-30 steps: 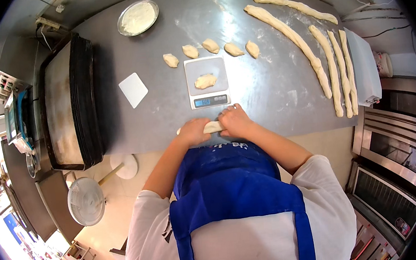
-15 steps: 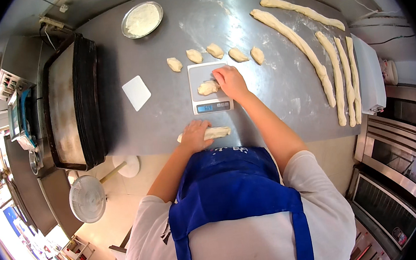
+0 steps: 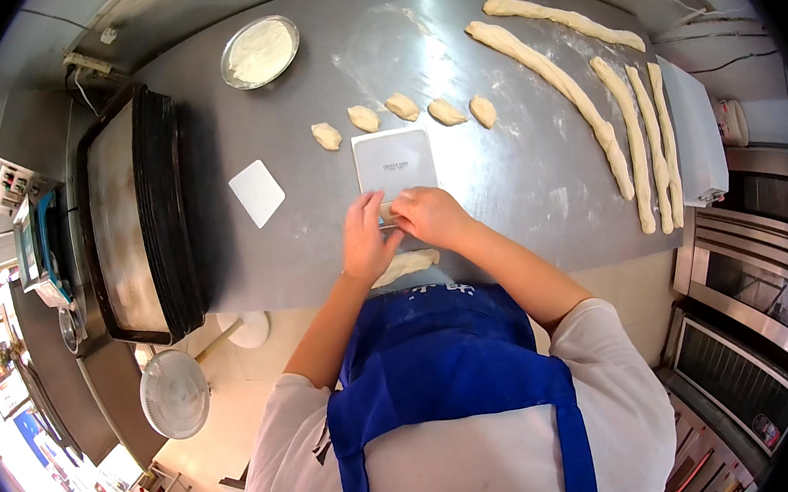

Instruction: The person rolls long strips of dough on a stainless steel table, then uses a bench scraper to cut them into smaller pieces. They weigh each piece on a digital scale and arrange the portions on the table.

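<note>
White scale (image 3: 393,157) has lost its dough piece; we see the left hand (image 3: 370,237) now up from the dough roll (image 3: 411,263) by the apron (image 3: 453,381), meeting the right hand (image 3: 431,215), fingers curled; can't tell either grip.

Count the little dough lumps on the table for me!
5, in a curved row near the scale's far edge: leftmost lump, second lump, middle lump, fourth lump, rightmost lump. Another may be hidden between the left hand and right hand.
</note>
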Action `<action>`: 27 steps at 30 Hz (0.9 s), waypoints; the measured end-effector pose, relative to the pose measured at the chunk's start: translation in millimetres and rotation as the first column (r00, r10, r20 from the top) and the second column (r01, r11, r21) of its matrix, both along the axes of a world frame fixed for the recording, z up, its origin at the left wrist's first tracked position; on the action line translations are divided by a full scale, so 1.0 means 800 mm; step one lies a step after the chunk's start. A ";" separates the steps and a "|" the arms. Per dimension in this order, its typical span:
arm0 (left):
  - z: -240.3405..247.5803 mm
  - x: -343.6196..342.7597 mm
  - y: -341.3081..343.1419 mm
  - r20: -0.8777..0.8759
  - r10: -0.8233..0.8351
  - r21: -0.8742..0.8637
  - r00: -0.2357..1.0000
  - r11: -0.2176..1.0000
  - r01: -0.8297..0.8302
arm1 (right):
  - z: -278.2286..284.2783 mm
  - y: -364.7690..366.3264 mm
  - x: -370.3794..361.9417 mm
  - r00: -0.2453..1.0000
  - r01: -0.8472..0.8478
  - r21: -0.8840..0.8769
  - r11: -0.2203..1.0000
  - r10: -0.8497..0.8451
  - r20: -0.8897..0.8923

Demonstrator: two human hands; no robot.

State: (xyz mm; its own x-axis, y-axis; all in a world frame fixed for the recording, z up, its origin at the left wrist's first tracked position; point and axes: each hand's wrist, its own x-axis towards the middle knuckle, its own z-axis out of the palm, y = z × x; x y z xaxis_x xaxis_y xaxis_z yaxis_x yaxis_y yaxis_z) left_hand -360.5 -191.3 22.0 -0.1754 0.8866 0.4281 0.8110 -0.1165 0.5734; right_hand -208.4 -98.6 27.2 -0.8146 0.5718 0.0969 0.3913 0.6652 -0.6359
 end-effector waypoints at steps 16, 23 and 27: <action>0.003 0.022 0.062 -0.593 -0.101 -0.157 0.799 0.988 0.008 | 0.035 -0.025 0.053 0.751 0.451 -0.651 0.611 -0.654 -0.093; -0.034 0.009 -0.045 -0.125 -0.554 -0.586 0.823 0.710 0.389 | -0.107 -0.085 0.111 0.882 0.469 -0.670 0.575 -0.338 0.328; -0.058 0.016 -0.059 -0.163 -0.499 -0.584 0.851 0.744 0.324 | -0.110 -0.101 0.074 0.881 0.470 -0.602 0.646 -0.383 0.277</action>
